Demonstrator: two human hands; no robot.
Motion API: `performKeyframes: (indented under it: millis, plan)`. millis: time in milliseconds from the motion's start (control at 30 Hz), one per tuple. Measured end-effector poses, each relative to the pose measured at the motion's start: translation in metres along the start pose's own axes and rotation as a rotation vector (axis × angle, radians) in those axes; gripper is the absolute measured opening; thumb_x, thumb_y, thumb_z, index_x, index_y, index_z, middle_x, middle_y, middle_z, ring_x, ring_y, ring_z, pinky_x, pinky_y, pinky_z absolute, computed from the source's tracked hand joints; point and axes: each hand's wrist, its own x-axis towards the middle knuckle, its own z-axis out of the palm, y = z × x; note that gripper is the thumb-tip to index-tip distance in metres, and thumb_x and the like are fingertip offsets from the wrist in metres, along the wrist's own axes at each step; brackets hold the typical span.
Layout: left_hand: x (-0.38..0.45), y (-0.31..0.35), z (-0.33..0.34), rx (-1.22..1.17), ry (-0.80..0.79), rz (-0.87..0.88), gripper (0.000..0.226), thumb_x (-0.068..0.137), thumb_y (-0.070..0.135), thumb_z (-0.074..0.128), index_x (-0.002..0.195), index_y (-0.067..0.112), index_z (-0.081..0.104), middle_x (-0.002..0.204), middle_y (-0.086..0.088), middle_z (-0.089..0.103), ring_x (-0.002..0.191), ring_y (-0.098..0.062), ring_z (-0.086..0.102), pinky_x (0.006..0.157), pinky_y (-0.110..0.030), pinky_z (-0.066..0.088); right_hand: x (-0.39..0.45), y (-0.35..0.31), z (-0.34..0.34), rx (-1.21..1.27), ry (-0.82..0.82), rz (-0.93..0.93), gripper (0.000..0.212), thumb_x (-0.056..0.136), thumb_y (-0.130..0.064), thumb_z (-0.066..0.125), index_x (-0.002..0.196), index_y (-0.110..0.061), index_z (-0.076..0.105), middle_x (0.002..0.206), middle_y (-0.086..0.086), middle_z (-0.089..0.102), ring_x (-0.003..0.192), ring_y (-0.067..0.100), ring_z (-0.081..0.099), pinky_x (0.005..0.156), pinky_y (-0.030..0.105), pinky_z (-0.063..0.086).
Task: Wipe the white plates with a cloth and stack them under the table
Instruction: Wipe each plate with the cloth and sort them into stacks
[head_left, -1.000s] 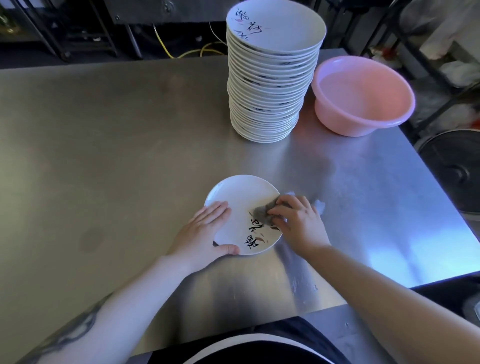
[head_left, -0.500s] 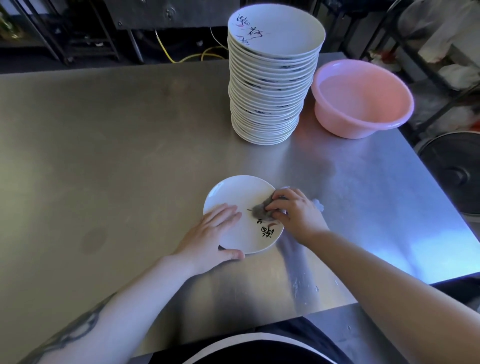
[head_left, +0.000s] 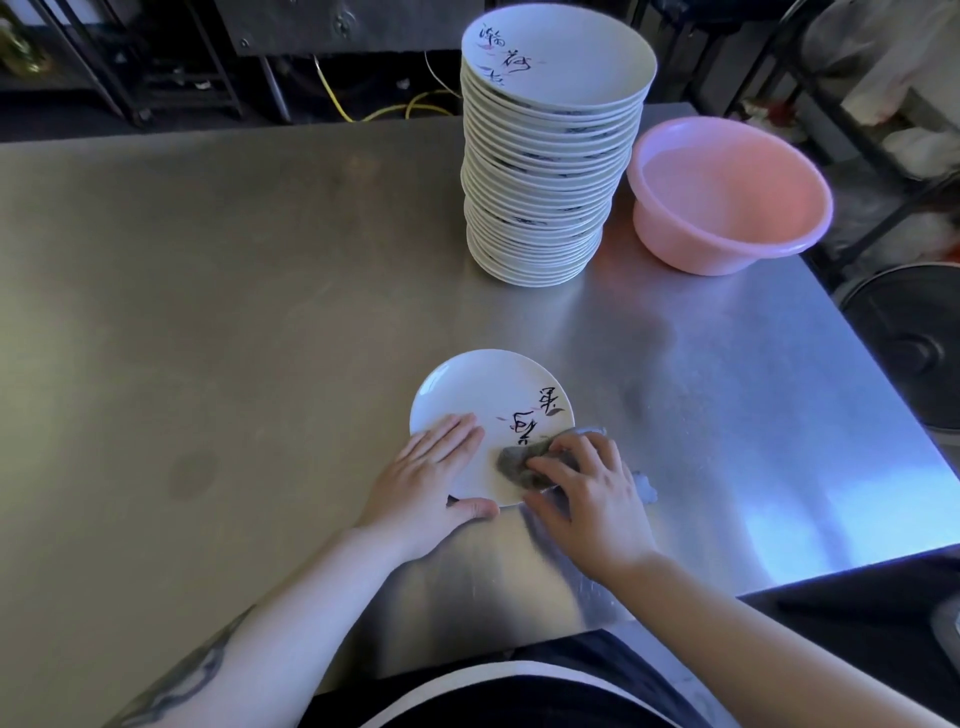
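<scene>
Directly ahead, the plate (head_left: 483, 400) lies beneath both hands: left hand (head_left: 426, 478) flat, pinning its near-left rim, right hand (head_left: 587, 483) bunching the cloth (head_left: 519, 462) (near-right edge).

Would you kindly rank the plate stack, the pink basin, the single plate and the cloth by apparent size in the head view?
1. plate stack, largest
2. pink basin, close behind; the stack is taller, so the order is unsure
3. single plate, though nearer the camera
4. cloth, smallest, partly hidden under the right hand
</scene>
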Motion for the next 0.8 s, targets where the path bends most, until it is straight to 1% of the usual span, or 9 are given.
performKeyframes:
  millis: [100,167,267,333,433,500,600,700,800]
  plan:
    - [0.001,0.003,-0.004,-0.028,0.0,-0.015,0.107,0.066,0.091,0.013,0.155,0.031,0.015,0.154,0.026,-0.006,0.139,0.011,-0.012,0.106,-0.007,-0.019,0.0,0.004,0.0,-0.032,-0.082,-0.065,0.043,0.063,-0.046,0.079,0.101,-0.027,0.073,0.106,-0.002,0.06,0.105,0.021,0.049,0.086,0.036,0.046]
    - [0.002,0.005,-0.008,-0.04,-0.009,-0.025,0.105,0.065,0.087,0.022,0.155,0.032,0.016,0.152,0.028,-0.006,0.138,0.013,-0.011,0.104,-0.005,-0.019,0.006,0.006,0.003,-0.03,-0.043,-0.105,0.033,0.066,-0.038,0.077,0.097,-0.026,0.073,0.101,-0.003,0.061,0.101,0.02,0.049,0.084,0.036,0.047]
    - [0.003,0.004,-0.011,-0.071,-0.003,-0.028,0.112,0.061,0.094,0.029,0.154,0.032,0.02,0.151,0.029,-0.004,0.136,0.015,-0.008,0.103,-0.002,-0.017,0.012,0.01,0.005,-0.087,0.036,-0.233,0.02,0.078,-0.031,0.061,0.092,-0.022,0.073,0.096,-0.002,0.063,0.094,0.021,0.054,0.083,0.031,0.042]
    - [0.002,0.002,-0.013,-0.111,-0.005,-0.022,0.111,0.059,0.094,0.028,0.153,0.034,0.025,0.152,0.031,-0.001,0.135,0.017,-0.006,0.102,0.0,-0.014,0.015,0.012,0.003,-0.11,0.072,-0.299,0.014,0.08,-0.025,0.067,0.092,-0.021,0.072,0.096,-0.003,0.064,0.089,0.02,0.057,0.084,0.029,0.04]
    - [0.0,0.001,-0.019,-0.251,0.029,0.005,0.111,0.059,0.098,0.024,0.148,0.033,0.039,0.154,0.028,0.018,0.137,0.016,0.007,0.108,-0.003,-0.003,0.027,0.01,-0.015,-0.089,0.089,-0.325,0.016,0.086,-0.029,0.058,0.09,-0.022,0.071,0.096,-0.005,0.064,0.088,0.017,0.054,0.078,0.025,0.035]
    - [-0.001,0.001,-0.026,-0.384,0.1,-0.011,0.099,0.067,0.095,0.03,0.139,0.03,0.052,0.148,0.023,0.04,0.136,0.01,0.027,0.116,-0.016,0.016,0.041,0.005,-0.032,-0.066,0.079,-0.328,0.023,0.088,-0.036,0.051,0.09,-0.024,0.071,0.095,-0.007,0.063,0.087,0.015,0.052,0.071,0.024,0.032]
    - [-0.002,0.004,-0.039,-0.575,0.286,-0.004,0.064,0.081,0.078,0.047,0.115,0.028,0.067,0.119,0.025,0.062,0.119,-0.001,0.052,0.104,-0.03,0.04,0.065,0.0,-0.057,0.012,0.043,-0.304,0.024,0.087,-0.042,0.052,0.094,-0.026,0.068,0.099,-0.012,0.061,0.089,0.013,0.052,0.066,0.026,0.038]
    - [-0.003,0.011,-0.063,-0.71,0.403,-0.028,0.023,0.089,0.05,0.058,0.103,0.033,0.066,0.107,0.021,0.065,0.108,-0.002,0.059,0.094,-0.02,0.042,0.085,-0.005,-0.082,0.207,-0.049,-0.198,0.018,0.088,-0.042,0.056,0.097,-0.028,0.064,0.1,-0.022,0.052,0.092,0.008,0.052,0.068,0.028,0.046]
    - [-0.002,0.007,-0.083,-0.876,0.42,-0.059,0.021,0.091,0.031,0.059,0.108,0.023,0.066,0.105,0.015,0.069,0.102,-0.003,0.062,0.088,-0.015,0.045,0.097,-0.005,-0.097,0.433,-0.143,-0.054,0.019,0.087,-0.037,0.06,0.1,-0.025,0.066,0.099,-0.025,0.051,0.091,0.005,0.055,0.075,0.026,0.047]
